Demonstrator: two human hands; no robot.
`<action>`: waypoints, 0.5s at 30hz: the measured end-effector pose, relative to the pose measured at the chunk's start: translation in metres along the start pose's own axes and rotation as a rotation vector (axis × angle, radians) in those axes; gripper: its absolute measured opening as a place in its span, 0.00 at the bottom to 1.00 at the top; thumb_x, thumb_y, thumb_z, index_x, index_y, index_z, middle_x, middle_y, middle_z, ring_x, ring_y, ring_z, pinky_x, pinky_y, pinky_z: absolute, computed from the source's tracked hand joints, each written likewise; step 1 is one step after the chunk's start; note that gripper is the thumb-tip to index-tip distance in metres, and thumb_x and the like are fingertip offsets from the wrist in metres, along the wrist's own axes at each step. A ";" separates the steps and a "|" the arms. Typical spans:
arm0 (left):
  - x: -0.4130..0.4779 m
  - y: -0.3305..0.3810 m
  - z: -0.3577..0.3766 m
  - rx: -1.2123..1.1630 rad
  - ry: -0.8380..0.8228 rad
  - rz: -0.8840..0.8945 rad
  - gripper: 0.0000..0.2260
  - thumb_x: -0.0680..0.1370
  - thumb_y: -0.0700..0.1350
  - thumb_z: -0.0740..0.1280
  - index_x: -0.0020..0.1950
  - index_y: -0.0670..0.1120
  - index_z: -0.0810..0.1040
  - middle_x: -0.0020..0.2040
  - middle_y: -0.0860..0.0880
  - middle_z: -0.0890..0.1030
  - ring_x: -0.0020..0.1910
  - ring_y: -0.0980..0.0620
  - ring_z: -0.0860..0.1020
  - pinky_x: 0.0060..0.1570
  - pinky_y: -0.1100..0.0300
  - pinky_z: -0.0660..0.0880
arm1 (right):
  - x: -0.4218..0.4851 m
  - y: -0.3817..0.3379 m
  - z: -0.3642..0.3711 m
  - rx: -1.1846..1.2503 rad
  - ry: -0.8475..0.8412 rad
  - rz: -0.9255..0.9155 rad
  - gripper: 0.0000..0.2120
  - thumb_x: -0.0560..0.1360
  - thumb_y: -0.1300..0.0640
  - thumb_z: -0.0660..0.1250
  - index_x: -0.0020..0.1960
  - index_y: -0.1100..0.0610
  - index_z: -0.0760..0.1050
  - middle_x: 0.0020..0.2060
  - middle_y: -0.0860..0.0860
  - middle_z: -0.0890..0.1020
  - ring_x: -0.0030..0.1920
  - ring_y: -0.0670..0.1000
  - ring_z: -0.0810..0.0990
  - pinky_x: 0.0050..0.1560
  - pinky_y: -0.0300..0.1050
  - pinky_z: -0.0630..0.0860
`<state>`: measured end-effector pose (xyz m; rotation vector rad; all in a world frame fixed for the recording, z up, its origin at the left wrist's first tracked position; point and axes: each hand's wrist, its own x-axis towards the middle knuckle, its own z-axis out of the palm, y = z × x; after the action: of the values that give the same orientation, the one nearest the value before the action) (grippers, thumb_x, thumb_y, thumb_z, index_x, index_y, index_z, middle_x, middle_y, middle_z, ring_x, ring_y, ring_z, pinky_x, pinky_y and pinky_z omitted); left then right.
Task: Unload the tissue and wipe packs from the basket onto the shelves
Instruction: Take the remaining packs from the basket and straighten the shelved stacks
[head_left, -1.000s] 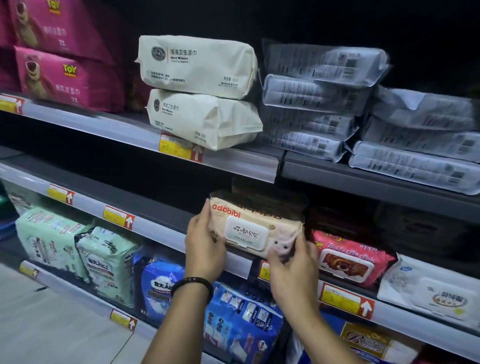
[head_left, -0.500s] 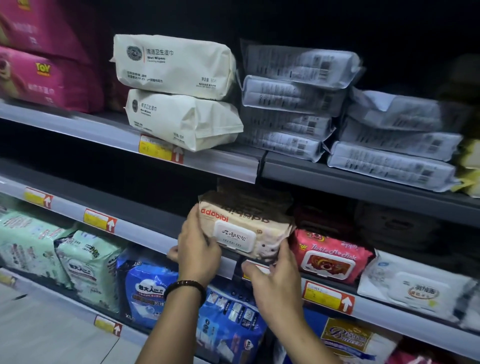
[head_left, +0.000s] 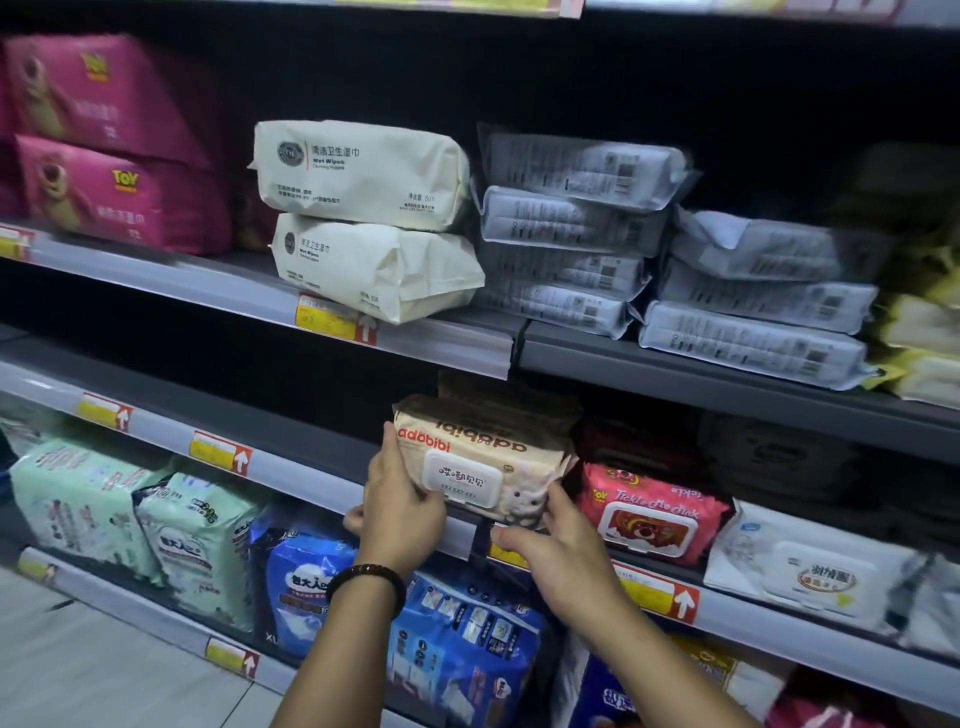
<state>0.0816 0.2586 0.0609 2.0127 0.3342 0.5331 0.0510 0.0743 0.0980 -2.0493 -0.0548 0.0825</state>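
A beige "adobibi" wipe pack (head_left: 483, 457) with a white flip lid rests at the front of the middle shelf (head_left: 291, 467), stacked with similar packs behind it. My left hand (head_left: 402, 506), a dark bead bracelet on its wrist, grips the pack's left end. On the right, my right hand (head_left: 553, 545) presses the pack's lower corner with thumb and fingers. The basket is out of view.
A pink wipe pack (head_left: 652, 512) and a white one (head_left: 815, 571) lie right of the beige pack. The upper shelf (head_left: 436, 335) holds cream wet-wipe packs (head_left: 363, 176), grey packs (head_left: 571, 228) and pink packs (head_left: 119, 192). Green and blue bags (head_left: 457, 644) fill the bottom shelf.
Both hands stay on the beige pack, which sits slightly further back on the shelf. The camera has shifted, so the shelves sit differently in the frame.
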 end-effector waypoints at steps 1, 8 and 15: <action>-0.002 0.001 -0.004 -0.010 -0.028 0.004 0.45 0.78 0.45 0.71 0.86 0.57 0.45 0.79 0.50 0.67 0.77 0.47 0.68 0.73 0.38 0.59 | 0.000 0.000 -0.002 -0.001 -0.016 0.021 0.33 0.60 0.40 0.75 0.65 0.38 0.75 0.58 0.38 0.85 0.60 0.43 0.83 0.67 0.52 0.78; -0.025 -0.005 -0.039 -0.127 0.015 0.066 0.35 0.78 0.38 0.73 0.81 0.54 0.64 0.76 0.53 0.72 0.76 0.50 0.71 0.76 0.50 0.68 | -0.040 -0.058 -0.015 -0.285 -0.006 -0.116 0.30 0.77 0.52 0.73 0.77 0.48 0.69 0.67 0.46 0.78 0.64 0.47 0.80 0.59 0.39 0.75; -0.013 0.063 -0.122 -0.216 0.295 0.285 0.24 0.77 0.44 0.77 0.68 0.56 0.72 0.64 0.53 0.74 0.63 0.55 0.76 0.66 0.48 0.76 | -0.058 -0.171 -0.017 -0.213 0.063 -0.405 0.25 0.80 0.46 0.70 0.75 0.48 0.71 0.67 0.45 0.76 0.56 0.44 0.80 0.60 0.42 0.75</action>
<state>0.0101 0.3157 0.1636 1.7815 0.1571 1.0072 -0.0055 0.1341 0.2592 -2.2101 -0.4535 -0.2493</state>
